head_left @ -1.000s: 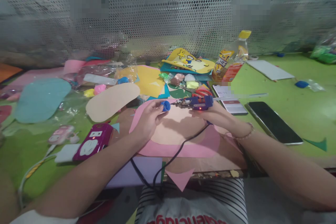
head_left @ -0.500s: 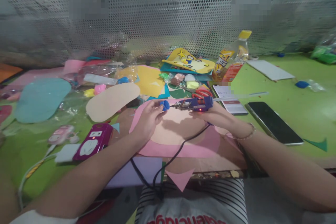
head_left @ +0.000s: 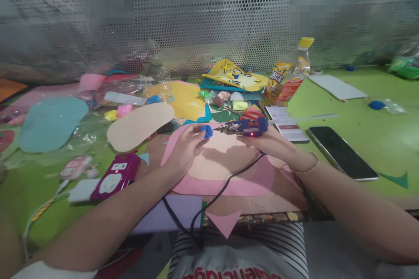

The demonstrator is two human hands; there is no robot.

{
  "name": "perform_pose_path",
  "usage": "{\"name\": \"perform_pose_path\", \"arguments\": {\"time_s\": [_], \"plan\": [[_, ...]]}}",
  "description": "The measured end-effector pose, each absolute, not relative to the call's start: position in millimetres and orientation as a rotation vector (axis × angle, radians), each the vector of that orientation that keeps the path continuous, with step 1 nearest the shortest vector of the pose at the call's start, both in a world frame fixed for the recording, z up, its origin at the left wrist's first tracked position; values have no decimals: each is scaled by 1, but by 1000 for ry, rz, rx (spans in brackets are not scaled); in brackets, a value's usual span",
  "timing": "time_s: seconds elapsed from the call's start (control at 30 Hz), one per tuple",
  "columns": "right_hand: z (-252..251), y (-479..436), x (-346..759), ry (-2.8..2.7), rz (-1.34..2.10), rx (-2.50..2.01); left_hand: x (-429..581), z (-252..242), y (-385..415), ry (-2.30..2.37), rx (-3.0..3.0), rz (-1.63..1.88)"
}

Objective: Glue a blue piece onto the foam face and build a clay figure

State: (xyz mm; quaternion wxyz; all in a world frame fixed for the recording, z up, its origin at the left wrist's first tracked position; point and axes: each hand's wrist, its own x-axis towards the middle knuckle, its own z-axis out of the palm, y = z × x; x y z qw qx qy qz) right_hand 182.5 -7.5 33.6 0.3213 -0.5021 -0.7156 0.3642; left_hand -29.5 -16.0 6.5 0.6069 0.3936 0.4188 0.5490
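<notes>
Between its fingertips my left hand (head_left: 189,144) pinches a small blue bottle cap (head_left: 207,131), its open side turned to the right. My right hand (head_left: 265,139) is wrapped round a blue hot glue gun (head_left: 252,127) with a lit red light and a clear glue stick (head_left: 301,118) jutting from its back. The gun's nozzle points left, a short gap from the cap's rim. Below both hands lies a cream paper shape (head_left: 219,161) on a larger pink paper piece (head_left: 258,185). The gun's black cord (head_left: 225,185) runs down across the paper.
A purple power socket (head_left: 118,176) is at left. Behind the hands are a beige paper oval (head_left: 140,127), red-handled scissors (head_left: 252,115), clay lumps (head_left: 240,105) and a yellow-capped bottle (head_left: 288,74). Two phones, one black (head_left: 342,152) and one with a lit screen (head_left: 288,125), lie at right.
The glue gun has shifted slightly right, so the gap between its nozzle and the bottle cap has widened a little. My left hand still holds the cap in nearly the same spot.
</notes>
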Motion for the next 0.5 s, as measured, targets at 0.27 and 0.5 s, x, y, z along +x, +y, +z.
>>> {"name": "perform_pose_path", "arguments": {"time_s": [0.27,0.5], "plan": [[36,-6,182,-1946,869,-1356,-32,2,-14,947,919,1252],[36,-4,180,-1926,800,-1350,-34,-1,-12,956,938,1230]]}}
